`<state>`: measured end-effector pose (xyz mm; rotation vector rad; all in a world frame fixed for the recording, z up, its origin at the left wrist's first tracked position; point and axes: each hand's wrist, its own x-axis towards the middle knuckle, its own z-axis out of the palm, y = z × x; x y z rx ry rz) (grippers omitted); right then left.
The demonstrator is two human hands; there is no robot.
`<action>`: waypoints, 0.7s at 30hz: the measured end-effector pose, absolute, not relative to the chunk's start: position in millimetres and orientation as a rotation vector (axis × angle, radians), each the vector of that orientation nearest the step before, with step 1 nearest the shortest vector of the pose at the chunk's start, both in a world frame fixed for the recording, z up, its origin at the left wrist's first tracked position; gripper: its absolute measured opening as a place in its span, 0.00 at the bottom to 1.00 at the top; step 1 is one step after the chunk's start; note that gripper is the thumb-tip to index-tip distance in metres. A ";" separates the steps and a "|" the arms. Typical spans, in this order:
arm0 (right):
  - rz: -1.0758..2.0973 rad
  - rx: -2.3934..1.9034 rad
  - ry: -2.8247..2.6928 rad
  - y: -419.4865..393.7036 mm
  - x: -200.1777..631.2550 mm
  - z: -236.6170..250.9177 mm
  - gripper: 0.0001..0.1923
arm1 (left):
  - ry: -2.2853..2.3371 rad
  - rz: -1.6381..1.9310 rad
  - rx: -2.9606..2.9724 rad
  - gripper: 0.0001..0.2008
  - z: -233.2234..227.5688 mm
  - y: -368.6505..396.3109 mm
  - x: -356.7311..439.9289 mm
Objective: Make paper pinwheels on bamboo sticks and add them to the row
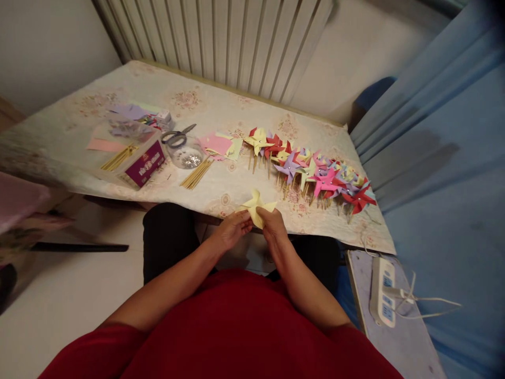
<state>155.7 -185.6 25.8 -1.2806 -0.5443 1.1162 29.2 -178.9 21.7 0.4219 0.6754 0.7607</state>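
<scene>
Between my two hands, at the near edge of the table, is a pale yellow paper pinwheel with its blades curled in. My left hand pinches its left side with bent fingers. On the right, my right hand grips it with the thumb pressed close to the centre. I see no stick on it. Just beyond lie a bundle of thin wooden sticks and a clear round dish of small metal fasteners. Dark-handled scissors rest by the dish.
Several finished pinwheels on sticks stand in rows on the right. Pink and green paper squares lie mid-table. A plastic box with a purple label holds more sticks at left. A power strip with cables sits on a side table.
</scene>
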 end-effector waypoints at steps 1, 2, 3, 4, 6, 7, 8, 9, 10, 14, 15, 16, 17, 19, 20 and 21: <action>1.106 -1.282 -0.543 -185.3 153.7 25.7 0.16 | 0.689 0.795 0.418 0.15 23.3 -179.3 32.8; 1.098 -1.282 -0.544 -185.0 151.9 25.6 0.17 | 0.698 0.827 0.415 0.15 25.0 -179.3 36.4; 1.092 -1.280 -0.545 -184.9 150.2 25.7 0.17 | 0.702 0.854 0.416 0.14 26.6 -179.1 39.7; 1.085 -1.275 -0.546 -185.0 148.6 25.7 0.17 | 0.702 0.875 0.424 0.14 28.0 -178.7 42.7; 1.079 -1.253 -0.544 -185.3 146.2 25.6 0.18 | 0.700 0.903 0.451 0.12 29.9 -178.0 47.5; 1.080 -1.244 -0.542 -185.6 145.3 25.3 0.18 | 0.705 0.914 0.464 0.11 30.3 -177.7 49.4; 1.082 -1.240 -0.541 -185.8 144.6 24.8 0.18 | 0.714 0.929 0.470 0.09 30.6 -177.5 51.0; 1.081 -1.240 -0.541 -185.9 144.0 24.1 0.18 | 0.727 0.946 0.469 0.08 30.7 -177.3 52.4; 1.080 -1.241 -0.544 -186.0 143.6 23.2 0.18 | 0.737 0.964 0.462 0.07 30.9 -177.1 53.7; 1.067 -1.249 -0.543 -185.9 142.0 20.0 0.18 | 0.761 1.013 0.434 0.06 33.5 -176.3 58.1; 1.062 -1.253 -0.542 -185.9 141.5 19.9 0.18 | 0.765 1.019 0.434 0.06 34.8 -176.1 59.0; 1.056 -1.258 -0.542 -186.0 141.0 20.2 0.18 | 0.771 1.023 0.437 0.06 36.2 -176.0 59.7; 1.049 -1.262 -0.542 -186.2 140.5 20.8 0.18 | 0.775 1.024 0.443 0.06 37.5 -175.9 60.3; 1.044 -1.254 -0.533 -186.9 139.8 22.7 0.18 | 0.777 1.020 0.460 0.05 39.6 -176.0 61.1; 1.048 -1.243 -0.524 -187.3 139.5 23.7 0.18 | 0.774 1.017 0.469 0.04 40.1 -176.1 61.3; 1.055 -1.230 -0.512 -187.6 139.2 24.5 0.18 | 0.773 1.016 0.478 0.04 40.2 -176.2 61.6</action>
